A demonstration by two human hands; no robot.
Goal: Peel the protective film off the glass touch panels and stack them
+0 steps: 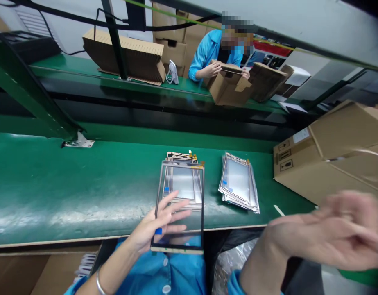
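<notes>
My left hand (153,223) holds up a clear glass touch panel (193,228) with a black border, near the table's front edge. Its spread fingers show through the glass, behind the panel, and a small blue tab sits at the panel's left side. Beyond it lies a stack of similar panels (182,156), partly covered by the raised one. To the right, a second stack of panels (239,180) rests slightly askew on the table. My right hand (342,231) is off to the right in front of a cardboard box, its fingers smeared by motion.
The large cardboard box (299,164) stands at the right on the green table (84,184). A green metal post (50,94) rises at the left. Across the far bench, a person in blue handles an open carton (230,88); cardboard dividers (127,57) stand nearby.
</notes>
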